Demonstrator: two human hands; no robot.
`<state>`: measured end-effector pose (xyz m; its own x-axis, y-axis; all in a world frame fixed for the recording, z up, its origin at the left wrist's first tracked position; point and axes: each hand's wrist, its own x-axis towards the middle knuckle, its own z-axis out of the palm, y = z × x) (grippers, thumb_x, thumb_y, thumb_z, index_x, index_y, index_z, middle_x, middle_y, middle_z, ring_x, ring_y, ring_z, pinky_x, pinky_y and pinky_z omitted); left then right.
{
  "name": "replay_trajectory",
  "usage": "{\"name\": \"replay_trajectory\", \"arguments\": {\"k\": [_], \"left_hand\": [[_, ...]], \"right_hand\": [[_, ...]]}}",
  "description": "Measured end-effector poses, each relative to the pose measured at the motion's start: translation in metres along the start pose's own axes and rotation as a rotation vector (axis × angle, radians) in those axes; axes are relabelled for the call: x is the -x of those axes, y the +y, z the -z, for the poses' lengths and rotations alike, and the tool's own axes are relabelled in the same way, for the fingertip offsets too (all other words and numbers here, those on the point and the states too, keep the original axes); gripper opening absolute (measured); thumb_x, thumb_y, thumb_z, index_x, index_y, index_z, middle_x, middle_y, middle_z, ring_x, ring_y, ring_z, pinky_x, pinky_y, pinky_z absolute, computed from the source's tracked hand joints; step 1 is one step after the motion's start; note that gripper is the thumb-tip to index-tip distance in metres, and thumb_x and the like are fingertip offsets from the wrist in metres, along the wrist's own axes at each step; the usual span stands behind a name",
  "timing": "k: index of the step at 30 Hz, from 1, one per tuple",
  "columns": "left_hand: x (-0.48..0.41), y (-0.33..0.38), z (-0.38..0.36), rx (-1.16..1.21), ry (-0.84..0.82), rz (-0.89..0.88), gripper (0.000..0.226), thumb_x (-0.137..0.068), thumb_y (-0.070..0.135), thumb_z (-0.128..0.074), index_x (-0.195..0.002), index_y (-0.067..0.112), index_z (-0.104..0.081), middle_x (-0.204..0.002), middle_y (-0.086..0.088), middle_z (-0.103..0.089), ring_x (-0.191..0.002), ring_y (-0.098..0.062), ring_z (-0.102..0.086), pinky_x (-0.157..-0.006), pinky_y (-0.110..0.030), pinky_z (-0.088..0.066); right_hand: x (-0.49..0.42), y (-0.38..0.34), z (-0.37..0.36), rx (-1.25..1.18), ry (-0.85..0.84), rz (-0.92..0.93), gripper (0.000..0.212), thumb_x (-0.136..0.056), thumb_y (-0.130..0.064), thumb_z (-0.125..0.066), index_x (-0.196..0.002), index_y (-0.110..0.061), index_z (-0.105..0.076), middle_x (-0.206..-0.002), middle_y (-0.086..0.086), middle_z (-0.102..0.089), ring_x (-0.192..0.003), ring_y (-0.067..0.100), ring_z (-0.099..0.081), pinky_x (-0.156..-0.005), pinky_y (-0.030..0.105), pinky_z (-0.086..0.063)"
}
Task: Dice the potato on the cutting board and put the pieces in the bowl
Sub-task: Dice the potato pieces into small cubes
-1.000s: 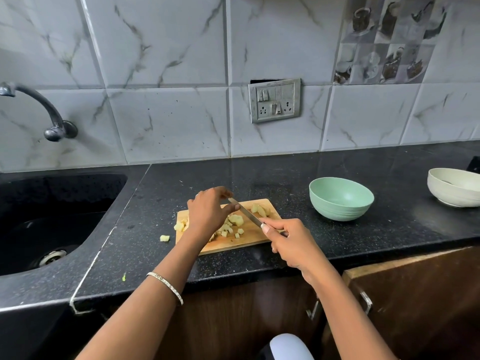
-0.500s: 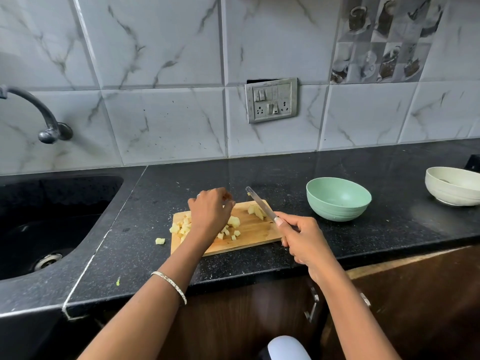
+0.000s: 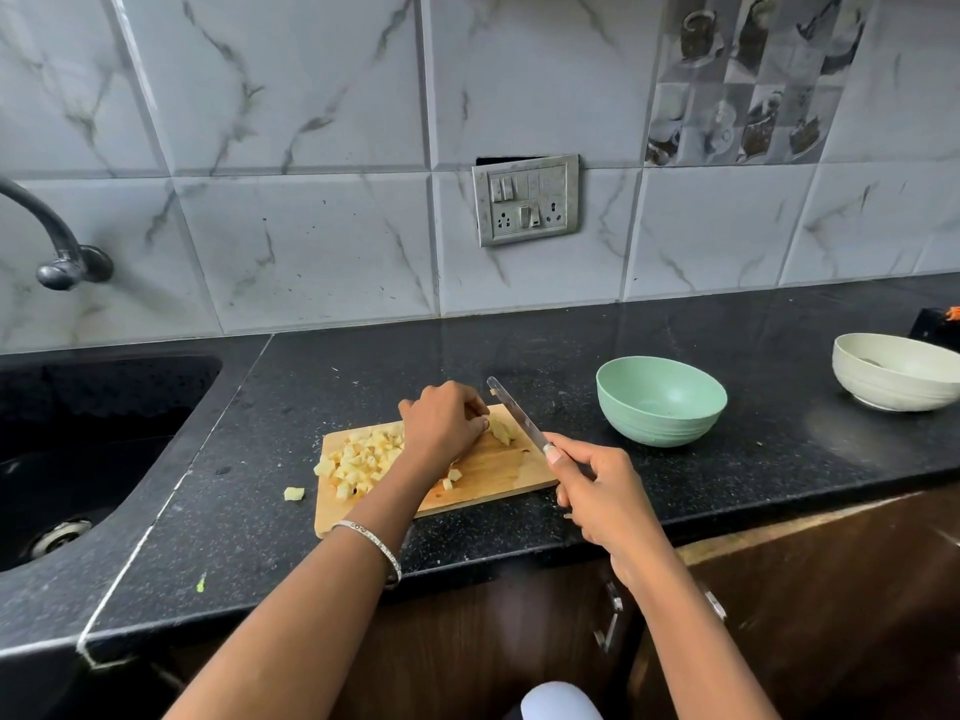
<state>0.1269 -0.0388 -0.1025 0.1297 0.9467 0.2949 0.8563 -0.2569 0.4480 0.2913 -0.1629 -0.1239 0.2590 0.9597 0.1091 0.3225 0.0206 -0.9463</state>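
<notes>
White marbled wall tiles [image 3: 311,226] fill the top half of the frame, and below them the black counter [image 3: 779,459] runs right across the middle. The dark sink [image 3: 78,449] sits at the left edge, with the tap [image 3: 57,241] curving in above it. A switch plate [image 3: 525,200] hangs on the wall, centre top.

Centre frame now: the wooden cutting board [image 3: 488,475] lies near the counter's front edge. Just right of it stands the green bowl [image 3: 654,428], upright, nothing showing inside. A cream bowl [image 3: 893,392] sits well apart at the far right edge.

The left hand [image 3: 441,423] comes in from below, a bangle [image 3: 374,537] on the wrist, fingers curled down and pinning the uncut potato chunk [image 3: 501,431] at the board's far right side. The right hand [image 3: 602,491] is wrapped round the handle of the knife [image 3: 514,413], forefinger laid along the top. The blade slants up and away to the left, just beside the chunk. I cannot tell if the edge touches it. A tiny scrap clings near the tip.

The diced potato [image 3: 358,459] is heaped on the board's left half, partly under the left wrist. One stray cube [image 3: 294,493] lies on the counter just off the board's left edge
</notes>
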Motion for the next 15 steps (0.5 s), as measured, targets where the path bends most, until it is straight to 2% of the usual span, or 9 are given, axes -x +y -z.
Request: {"name": "replay_trajectory", "arguments": {"k": [5,9,13,15], "left_hand": [[0.000,0.000,0.000,0.025,-0.050,-0.008,0.018,-0.085,0.033,-0.070,-0.102,0.036,-0.070,-0.095,0.013,-0.071,-0.101,-0.015,-0.061,-0.098,-0.048,-0.034],[0.001,0.000,0.000,0.007,-0.025,-0.005,0.014,-0.087,0.034,-0.070,-0.100,0.036,-0.071,-0.096,0.013,-0.071,-0.103,-0.016,-0.061,-0.099,-0.049,-0.033],[0.006,-0.006,0.003,0.028,0.037,0.027,0.005,-0.085,0.035,-0.072,-0.089,0.035,-0.070,-0.089,0.014,-0.071,-0.099,-0.013,-0.062,-0.095,-0.045,-0.034],[0.008,-0.011,0.005,0.035,0.037,0.054,0.008,-0.082,0.033,-0.075,-0.082,0.035,-0.067,-0.085,0.014,-0.070,-0.096,-0.012,-0.062,-0.095,-0.044,-0.033]], "right_hand": [[-0.001,0.002,-0.001,0.003,-0.001,-0.009,0.029,-0.102,-0.034,-0.058,-0.130,-0.037,-0.065,-0.081,-0.020,-0.052,-0.043,-0.003,-0.053,-0.042,0.011,-0.034],[0.000,0.003,-0.003,-0.003,-0.008,-0.003,0.030,-0.102,-0.034,-0.058,-0.131,-0.035,-0.065,-0.081,-0.019,-0.053,-0.042,-0.001,-0.052,-0.044,0.012,-0.034],[0.001,0.003,-0.003,0.007,-0.005,-0.003,0.031,-0.102,-0.034,-0.058,-0.132,-0.035,-0.065,-0.079,-0.020,-0.052,-0.042,-0.001,-0.052,-0.044,0.011,-0.033],[0.003,0.002,-0.003,0.025,-0.003,0.004,0.030,-0.102,-0.034,-0.058,-0.130,-0.035,-0.066,-0.076,-0.019,-0.054,-0.042,-0.001,-0.052,-0.045,0.012,-0.033]]}}
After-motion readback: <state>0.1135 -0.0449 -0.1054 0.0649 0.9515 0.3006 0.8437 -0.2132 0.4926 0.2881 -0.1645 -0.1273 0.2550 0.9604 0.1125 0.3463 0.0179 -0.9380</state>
